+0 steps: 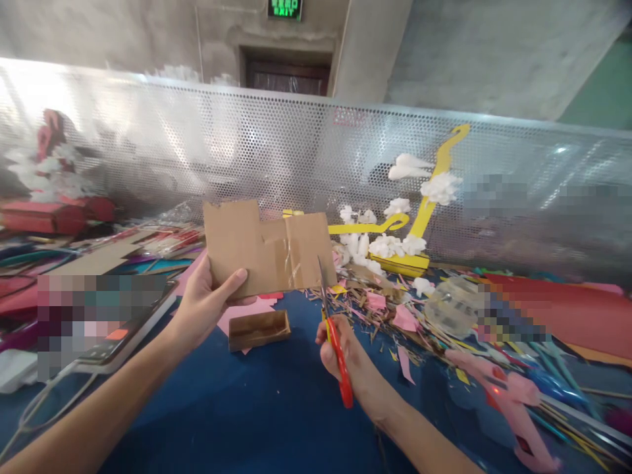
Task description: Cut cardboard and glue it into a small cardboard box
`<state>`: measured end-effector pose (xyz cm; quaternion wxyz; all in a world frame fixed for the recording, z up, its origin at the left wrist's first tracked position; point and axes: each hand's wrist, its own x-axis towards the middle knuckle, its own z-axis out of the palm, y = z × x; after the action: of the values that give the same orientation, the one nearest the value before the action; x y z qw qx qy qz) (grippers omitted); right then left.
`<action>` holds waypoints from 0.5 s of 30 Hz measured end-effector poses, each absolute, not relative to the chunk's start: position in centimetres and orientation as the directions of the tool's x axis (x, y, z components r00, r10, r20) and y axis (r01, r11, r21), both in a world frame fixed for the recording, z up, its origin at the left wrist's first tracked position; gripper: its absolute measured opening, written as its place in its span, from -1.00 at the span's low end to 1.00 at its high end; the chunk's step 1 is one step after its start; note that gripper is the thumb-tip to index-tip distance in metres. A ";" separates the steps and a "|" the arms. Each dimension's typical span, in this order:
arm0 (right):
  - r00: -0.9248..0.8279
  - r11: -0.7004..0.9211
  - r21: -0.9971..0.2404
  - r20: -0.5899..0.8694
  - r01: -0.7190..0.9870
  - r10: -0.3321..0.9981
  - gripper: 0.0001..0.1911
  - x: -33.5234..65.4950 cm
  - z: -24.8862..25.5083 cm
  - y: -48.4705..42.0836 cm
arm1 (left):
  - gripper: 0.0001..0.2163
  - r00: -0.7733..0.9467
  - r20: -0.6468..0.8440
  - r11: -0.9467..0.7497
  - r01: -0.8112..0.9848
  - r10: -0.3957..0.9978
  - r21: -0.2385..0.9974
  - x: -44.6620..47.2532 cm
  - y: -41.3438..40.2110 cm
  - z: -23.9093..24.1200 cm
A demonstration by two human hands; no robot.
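My left hand (210,299) grips a brown piece of cardboard (241,247) by its lower left edge, thumb in front. The cardboard is held up above the table and has a notch in its top edge and a strip of shiny tape. In my right hand (345,352) is a pair of scissors (340,362) with red and yellow handles, fingers wrapped round them. The blades point up and overlap the cardboard's lower right part; whether they touch it I cannot tell. Below the cardboard, a small open cardboard box (259,332) rests on the blue table, partly over pink paper (241,316).
Paper and cardboard scraps (380,303) litter the table's right half. A pink glue gun (508,395) lies at the right. Behind stands a yellow craft model (399,263) with white puffs, before a perforated metal panel (276,145). At left are a cable (54,388) and a red model (49,214).
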<state>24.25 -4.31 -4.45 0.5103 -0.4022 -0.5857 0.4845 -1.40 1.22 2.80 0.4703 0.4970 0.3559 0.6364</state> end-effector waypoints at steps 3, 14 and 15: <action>-0.171 0.157 -0.987 0.162 -0.040 0.972 -0.50 24.3 -4.3 -4.5 | -0.46 -0.061 0.307 -0.313 -0.223 0.950 0.923 -1.4 1.1 2.9; -0.156 0.206 -0.950 0.246 -0.235 0.957 -0.52 23.9 -3.5 -3.7 | -0.46 -0.071 0.298 -0.306 -0.206 0.952 0.929 -1.9 1.1 3.2; -0.162 0.193 -0.950 0.237 -0.246 0.958 -0.53 24.0 -3.5 -3.7 | -0.47 -0.067 0.292 -0.300 -0.208 0.954 0.931 -1.9 1.1 3.2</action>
<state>23.98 -3.71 -3.52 0.5557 -0.3320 -0.5363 0.5416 -1.90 1.10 3.22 0.4614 0.5034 0.3702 0.6297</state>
